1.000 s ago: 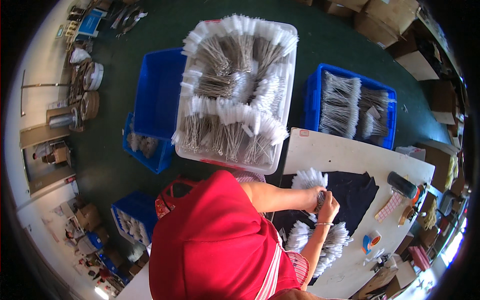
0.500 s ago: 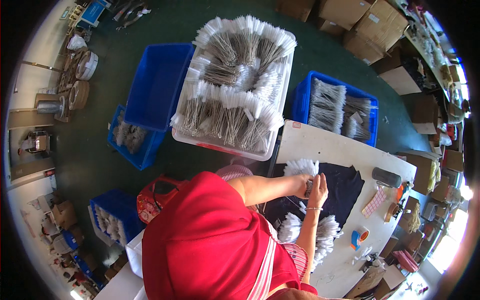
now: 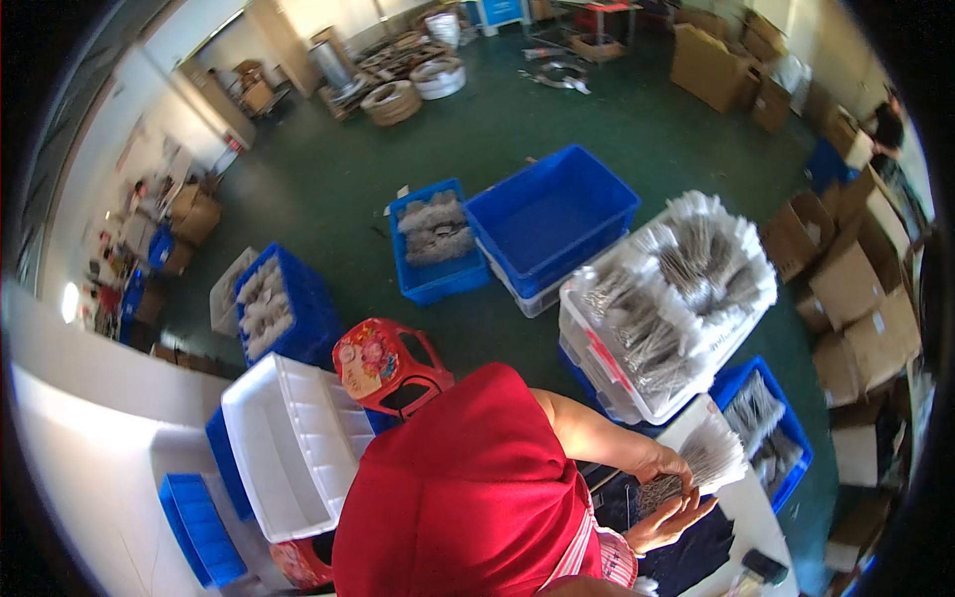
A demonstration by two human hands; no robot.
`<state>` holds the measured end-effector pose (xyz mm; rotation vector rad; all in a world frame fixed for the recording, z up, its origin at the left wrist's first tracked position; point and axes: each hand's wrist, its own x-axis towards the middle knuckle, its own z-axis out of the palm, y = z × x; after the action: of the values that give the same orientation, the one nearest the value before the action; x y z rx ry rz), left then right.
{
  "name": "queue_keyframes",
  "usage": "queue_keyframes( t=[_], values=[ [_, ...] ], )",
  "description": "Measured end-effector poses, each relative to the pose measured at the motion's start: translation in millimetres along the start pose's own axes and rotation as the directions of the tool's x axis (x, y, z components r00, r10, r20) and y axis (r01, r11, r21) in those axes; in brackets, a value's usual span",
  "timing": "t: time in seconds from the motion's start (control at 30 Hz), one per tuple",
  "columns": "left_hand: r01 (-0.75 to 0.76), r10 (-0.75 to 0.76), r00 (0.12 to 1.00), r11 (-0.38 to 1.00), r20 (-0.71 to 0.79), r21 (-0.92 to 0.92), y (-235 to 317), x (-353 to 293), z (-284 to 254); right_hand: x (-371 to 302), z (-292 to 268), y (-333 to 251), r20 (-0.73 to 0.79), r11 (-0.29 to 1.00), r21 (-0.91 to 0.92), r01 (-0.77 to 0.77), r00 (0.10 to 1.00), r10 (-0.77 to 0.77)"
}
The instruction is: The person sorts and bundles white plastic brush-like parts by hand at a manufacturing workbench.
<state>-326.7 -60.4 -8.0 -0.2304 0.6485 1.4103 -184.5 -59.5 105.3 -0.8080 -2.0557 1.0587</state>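
Observation:
My left hand [image 3: 668, 470] is closed around a thick bundle of thin wire brushes with white bristle tips [image 3: 718, 456]. The white tips point away to the right, and the wire ends stick out below my fingers. Just beneath, my right hand [image 3: 668, 523] has its fingers stretched out, close to the wire ends. Whether it touches them I cannot tell. Both hands are above a dark cloth [image 3: 701, 559] on the white table [image 3: 751, 512].
Beyond the table stands a white tub [image 3: 731, 350] full of similar brushes. A blue crate [image 3: 799, 466] with more brushes is to its right. Left of it are an empty blue crate [image 3: 552, 264], a red stool [image 3: 376, 360] and a white tub [image 3: 261, 453]. A dark cylinder [image 3: 764, 567] lies on the table.
The view has swung left, showing more floor and crates. My left hand now holds the bundle over the table's far left part, and my right hand's fingers have spread.

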Motion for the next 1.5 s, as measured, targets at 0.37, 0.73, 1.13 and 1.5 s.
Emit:
queue_keyframes(
  t=[0.37,0.73,1.13,1.5],
  values=[
    [-0.494,0.607,0.795,0.651,-0.003,0.576,84.1,-74.6,24.9,42.0,79.9,-23.2,0.14,0.944,0.325,-0.061,0.99,0.016],
    [-0.042,0.821,0.556,-0.127,0.129,0.991,267.6,8.6,-87.9,115.0,162.3,32.3,0.253,0.827,0.391,-0.403,0.911,0.324],
    [0.304,0.744,0.372,-0.662,0.555,0.685,324.8,105.7,-83.0,107.3,152.4,63.4,0.217,0.608,0.406,-0.682,0.718,0.661],
    [0.335,0.702,0.654,-0.602,0.282,0.725,346.6,115.4,-66.1,117.7,167.7,71.3,0.258,0.543,0.393,-0.742,0.656,0.709]
  ],
)
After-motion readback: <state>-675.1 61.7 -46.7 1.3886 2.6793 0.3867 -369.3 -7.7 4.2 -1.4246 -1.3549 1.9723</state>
